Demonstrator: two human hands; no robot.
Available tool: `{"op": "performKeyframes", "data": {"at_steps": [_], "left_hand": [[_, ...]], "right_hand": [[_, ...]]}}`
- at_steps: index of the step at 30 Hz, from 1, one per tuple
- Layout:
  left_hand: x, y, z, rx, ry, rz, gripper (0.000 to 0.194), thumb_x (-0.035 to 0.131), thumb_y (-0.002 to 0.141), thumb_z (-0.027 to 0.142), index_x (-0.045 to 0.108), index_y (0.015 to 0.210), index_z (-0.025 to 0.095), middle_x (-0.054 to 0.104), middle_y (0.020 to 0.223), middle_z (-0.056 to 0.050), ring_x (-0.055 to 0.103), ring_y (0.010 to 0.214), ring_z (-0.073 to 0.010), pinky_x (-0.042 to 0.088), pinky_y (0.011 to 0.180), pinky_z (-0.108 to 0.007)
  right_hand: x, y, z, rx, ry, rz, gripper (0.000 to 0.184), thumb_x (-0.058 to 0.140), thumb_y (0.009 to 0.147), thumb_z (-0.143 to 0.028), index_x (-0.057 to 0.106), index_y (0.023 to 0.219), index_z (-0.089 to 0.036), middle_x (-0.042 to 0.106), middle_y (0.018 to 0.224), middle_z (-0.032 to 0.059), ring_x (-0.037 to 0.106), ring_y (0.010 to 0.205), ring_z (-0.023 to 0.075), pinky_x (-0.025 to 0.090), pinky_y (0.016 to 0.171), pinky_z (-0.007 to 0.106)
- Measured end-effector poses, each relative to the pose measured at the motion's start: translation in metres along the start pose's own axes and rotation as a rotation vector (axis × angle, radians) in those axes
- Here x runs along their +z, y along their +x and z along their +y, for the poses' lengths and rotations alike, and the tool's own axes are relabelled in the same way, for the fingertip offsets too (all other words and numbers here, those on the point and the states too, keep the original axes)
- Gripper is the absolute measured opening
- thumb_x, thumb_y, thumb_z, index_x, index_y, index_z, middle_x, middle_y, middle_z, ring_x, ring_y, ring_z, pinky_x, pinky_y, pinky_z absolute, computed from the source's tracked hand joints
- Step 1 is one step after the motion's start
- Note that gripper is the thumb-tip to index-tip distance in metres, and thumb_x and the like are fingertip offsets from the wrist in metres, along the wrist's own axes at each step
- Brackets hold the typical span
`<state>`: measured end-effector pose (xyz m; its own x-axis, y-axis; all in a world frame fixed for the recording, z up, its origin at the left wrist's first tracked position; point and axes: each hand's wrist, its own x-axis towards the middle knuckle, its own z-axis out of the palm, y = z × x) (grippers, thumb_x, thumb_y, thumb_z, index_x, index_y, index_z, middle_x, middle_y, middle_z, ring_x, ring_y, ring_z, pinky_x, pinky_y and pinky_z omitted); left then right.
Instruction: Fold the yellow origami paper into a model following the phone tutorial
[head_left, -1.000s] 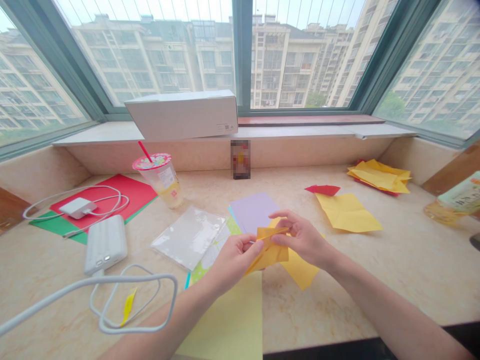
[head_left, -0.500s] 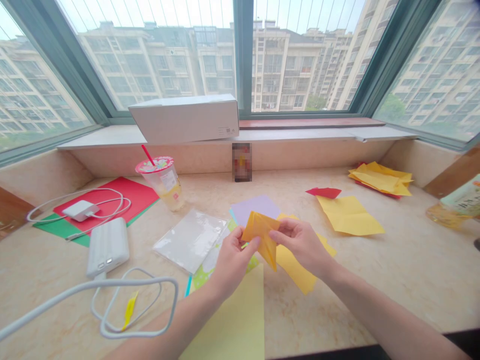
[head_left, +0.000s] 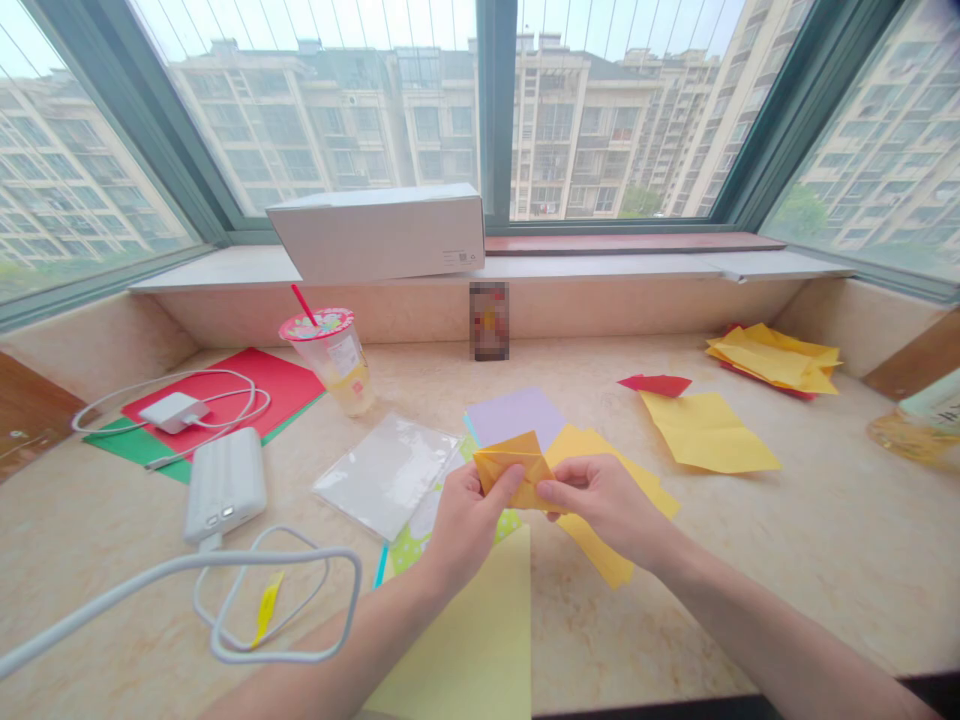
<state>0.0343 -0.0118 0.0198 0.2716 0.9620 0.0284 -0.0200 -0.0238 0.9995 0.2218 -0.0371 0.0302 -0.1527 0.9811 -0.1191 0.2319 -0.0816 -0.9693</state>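
Left fingers (head_left: 508,486) and right fingers (head_left: 559,492) pinching folded yellow paper (head_left: 528,461), lidded cup (head_left: 335,355) beyond

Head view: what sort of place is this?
Probably an upper-floor home's window counter: green-framed glass windows facing beige apartment blocks, a beige marbled countertop, a clear plastic cup with red straw.

Orange-yellow folded paper (head_left: 534,462), plain lilac sheet (head_left: 516,416), pale yellow sheet (head_left: 472,640), lime sheet (head_left: 409,549) with white dots, red straw (head_left: 303,304), white box (head_left: 382,238)

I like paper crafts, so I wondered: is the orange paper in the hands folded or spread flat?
Folded: the orange paper shows creases and overlapping layers, held between the left hand and right hand.
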Motion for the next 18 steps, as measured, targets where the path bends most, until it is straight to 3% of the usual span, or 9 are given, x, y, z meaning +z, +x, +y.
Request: {"op": "performKeyframes", "data": {"at_steps": [4,8,14,18], "left_hand": [[-0.0003,-0.0013,0.0031,-0.095,-0.108,-0.091,0.034,0.073,0.085,0.042,0.077,0.101,0.012,0.078,0.095,-0.01,0.072,0.084,-0.0238,0.056,0.076,-0.031],[-0.0028,-0.0001,0.0048,-0.087,-0.101,-0.126,0.031,0.074,0.084,0.038,0.077,0.101,0.013,0.079,0.092,-0.008,0.071,0.08,-0.0213,0.054,0.07,-0.026],[-0.0026,-0.001,0.0016,-0.026,-0.022,-0.075,0.027,0.074,0.084,0.037,0.077,0.099,0.015,0.077,0.092,-0.006,0.067,0.078,-0.0183,0.05,0.069,-0.024],[-0.0042,-0.0049,0.0048,-0.018,0.104,-0.134,0.026,0.071,0.086,0.04,0.076,0.087,0.015,0.071,0.075,-0.003,0.059,0.065,-0.0149,0.041,0.059,-0.022]], "right_hand": [[-0.0054,-0.0011,-0.0034,0.047,-0.048,0.046,0.02,0.073,0.08,-0.033,0.076,0.071,-0.016,0.075,0.069,0.0035,0.067,0.065,0.017,0.047,0.062,0.026],[-0.0098,-0.0019,-0.0032,0.063,-0.088,0.077,0.016,0.075,0.077,-0.029,0.074,0.068,-0.017,0.074,0.067,0.0024,0.066,0.064,0.0162,0.045,0.059,0.025],[-0.0088,-0.0006,-0.0007,-0.023,0.047,-0.057,0.029,0.065,0.09,-0.046,0.078,0.094,-0.02,0.078,0.091,0.0046,0.072,0.083,0.0214,0.053,0.071,0.03],[-0.0092,-0.0011,0.0014,-0.055,-0.038,0.02,0.02,0.069,0.086,-0.038,0.08,0.086,-0.022,0.079,0.085,0.0027,0.071,0.08,0.0226,0.053,0.071,0.032]]}}
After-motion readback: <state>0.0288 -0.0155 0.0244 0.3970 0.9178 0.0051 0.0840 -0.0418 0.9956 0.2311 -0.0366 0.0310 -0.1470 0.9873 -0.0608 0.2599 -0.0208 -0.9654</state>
